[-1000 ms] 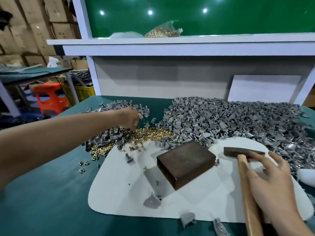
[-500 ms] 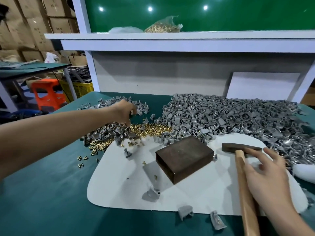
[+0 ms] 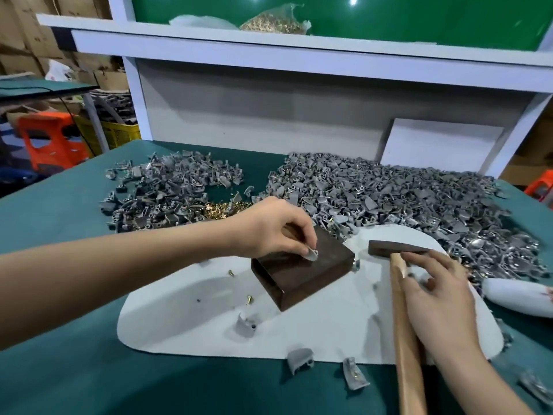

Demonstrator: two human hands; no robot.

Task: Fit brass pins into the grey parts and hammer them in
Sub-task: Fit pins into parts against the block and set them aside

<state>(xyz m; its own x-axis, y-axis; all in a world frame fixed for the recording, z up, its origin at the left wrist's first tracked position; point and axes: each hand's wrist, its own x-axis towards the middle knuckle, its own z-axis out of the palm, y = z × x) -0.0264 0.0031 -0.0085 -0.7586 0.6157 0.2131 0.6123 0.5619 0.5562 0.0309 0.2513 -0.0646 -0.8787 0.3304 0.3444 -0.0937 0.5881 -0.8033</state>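
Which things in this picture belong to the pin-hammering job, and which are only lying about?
Job: left hand pinching a grey part on the dark block; right hand resting on the hammer; brass pins; heaps of grey parts.
Lying about: orange stool; yellow crate; cardboard boxes; white panel.

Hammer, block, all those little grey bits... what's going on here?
A person is putting small parts together at a green bench. Their left hand pinches one grey part on top of the dark block, which sits on a white mat. Their right hand rests on the hammer, which lies on the mat, not yet swung. Behind lie heaps of grey parts and a patch of brass pins.
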